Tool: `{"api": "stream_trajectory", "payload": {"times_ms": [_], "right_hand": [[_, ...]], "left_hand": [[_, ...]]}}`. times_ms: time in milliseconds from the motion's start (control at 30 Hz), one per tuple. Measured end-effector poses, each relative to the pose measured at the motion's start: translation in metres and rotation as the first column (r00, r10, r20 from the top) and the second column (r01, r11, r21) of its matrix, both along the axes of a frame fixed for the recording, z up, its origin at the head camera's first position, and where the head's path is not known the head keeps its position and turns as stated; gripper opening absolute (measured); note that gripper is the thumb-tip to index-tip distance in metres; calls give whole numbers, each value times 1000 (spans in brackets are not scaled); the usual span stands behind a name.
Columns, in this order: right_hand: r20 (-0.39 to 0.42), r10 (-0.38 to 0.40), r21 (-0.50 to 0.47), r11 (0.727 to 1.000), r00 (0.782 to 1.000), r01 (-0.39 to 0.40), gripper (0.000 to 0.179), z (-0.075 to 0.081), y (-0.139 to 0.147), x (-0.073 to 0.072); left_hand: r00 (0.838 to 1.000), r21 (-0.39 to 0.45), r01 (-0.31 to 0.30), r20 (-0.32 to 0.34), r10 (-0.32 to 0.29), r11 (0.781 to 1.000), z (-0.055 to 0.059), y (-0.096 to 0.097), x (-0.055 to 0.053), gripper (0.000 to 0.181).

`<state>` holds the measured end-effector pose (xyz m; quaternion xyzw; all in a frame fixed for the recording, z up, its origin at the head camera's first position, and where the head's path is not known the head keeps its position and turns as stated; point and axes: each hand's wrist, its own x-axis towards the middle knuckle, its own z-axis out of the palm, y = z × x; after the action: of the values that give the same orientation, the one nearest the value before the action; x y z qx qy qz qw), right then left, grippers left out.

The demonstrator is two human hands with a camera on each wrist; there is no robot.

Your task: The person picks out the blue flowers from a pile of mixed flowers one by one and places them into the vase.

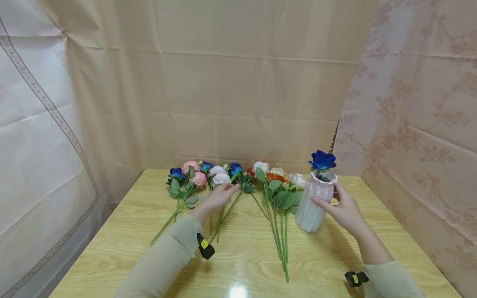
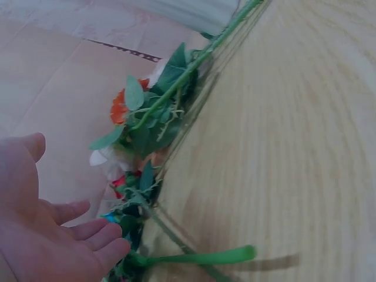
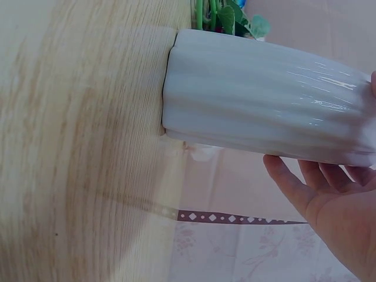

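Vase point(image 1: 312, 207), white and ribbed, is at the right part of the wooden surface point(image 1: 320, 267), its base down at the wood. One dark blue rose point(image 1: 322, 160) stands in its mouth, bloom above the scalloped rim. Of the two hands, the right hand point(image 1: 344, 211) grips the vase near its neck, thumb on the near side, fingers on the other. The left hand point(image 1: 218, 196) reaches over the loose flowers, its fingers extended and the thumb well apart from them, pinching nothing; the tips are close to a bright green stem point(image 2: 200, 257). Beside it lie white blooms point(image 1: 221, 179) and pink blooms point(image 1: 199, 179). Between the hands, an orange flower point(image 1: 276, 178) lies among green leaves point(image 1: 283, 199), with long stems pointing toward the person. Beige cloth point(image 1: 238, 91) hangs behind.
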<state>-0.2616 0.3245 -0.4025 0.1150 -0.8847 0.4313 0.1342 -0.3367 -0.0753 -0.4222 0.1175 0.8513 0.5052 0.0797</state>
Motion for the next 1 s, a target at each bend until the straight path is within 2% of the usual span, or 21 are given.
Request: {"api": "stream_trajectory", "payload": {"times_ms": [167,333,433,533,600,800,900,1000], "right_hand": [[0,1,1,1000,1000,-1,77,-1,-1,0],[-7,3,1,1000,1000,-3,76,-1,-1,0],[-13,4,-2,1000,1000,-4,76,-1,-1,0],[-15,7,-8,1000,1000,-7,77,-1,-1,-1],[-12,11,-10,1000,1000,-11,77,-1,-1,-1],[-2,3,-4,1000,1000,-3,77,-1,-1,-1],[-5,-8,4,1000,1000,8,76,-1,-1,0],[-9,-15,14,1000,1000,15,75,-1,-1,0]], "left_hand": [[999,-77,40,31,-37,996,-11,5,-2,71],[997,-145,48,65,-39,988,-19,8,0,81],[993,-100,54,111,-43,993,-20,12,2,86],[986,-31,52,159,-47,998,-18,15,5,85],[985,6,47,167,-47,999,-17,18,6,82],[987,97,43,150,-57,994,-10,33,10,77],[990,103,57,125,-70,993,-9,43,10,71],[991,100,71,109,-82,992,-5,56,14,71]]}}
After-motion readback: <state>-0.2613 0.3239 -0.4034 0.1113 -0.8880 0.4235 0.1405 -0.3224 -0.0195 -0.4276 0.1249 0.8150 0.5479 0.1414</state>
